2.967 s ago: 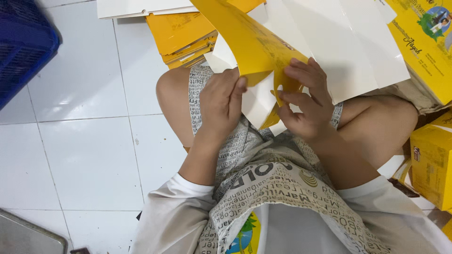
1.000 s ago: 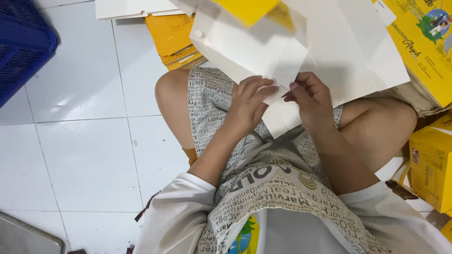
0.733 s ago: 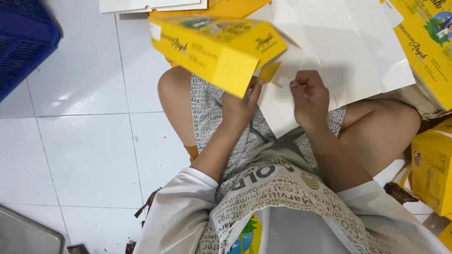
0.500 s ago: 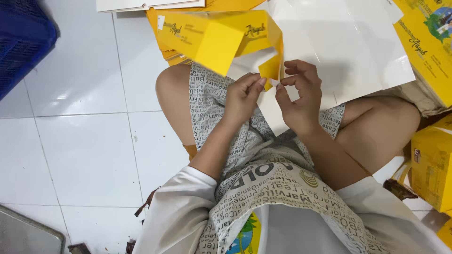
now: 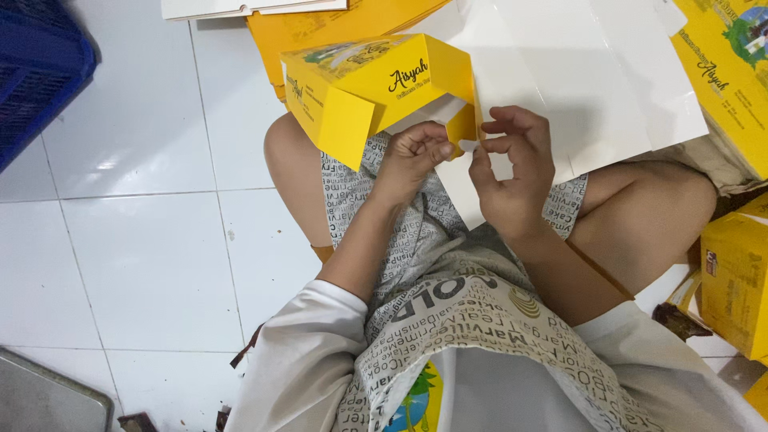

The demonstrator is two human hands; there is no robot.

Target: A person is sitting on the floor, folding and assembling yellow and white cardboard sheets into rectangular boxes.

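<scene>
I sit cross-legged on a white tiled floor and hold a partly folded yellow cardboard box point(image 5: 368, 92) above my lap. My left hand point(image 5: 412, 156) grips the box's lower right edge from below, fingers curled on it. My right hand point(image 5: 512, 172) pinches a small yellow flap at the box's right corner between thumb and fingertips. The box's folded body points up and to the left. A large unfolded white cardboard sheet point(image 5: 584, 80) lies behind my right hand over my knee.
Flat yellow box blanks point(image 5: 320, 28) are stacked on the floor ahead. A blue plastic crate point(image 5: 36, 76) sits at the top left. More yellow boxes lie at the top right point(image 5: 724, 72) and at the right edge point(image 5: 736, 280). A grey tray corner point(image 5: 48, 396) shows at the bottom left.
The flat sheet has been folded up into a box shape and turned yellow side out. Both hands have closed in on its right corner flap.
</scene>
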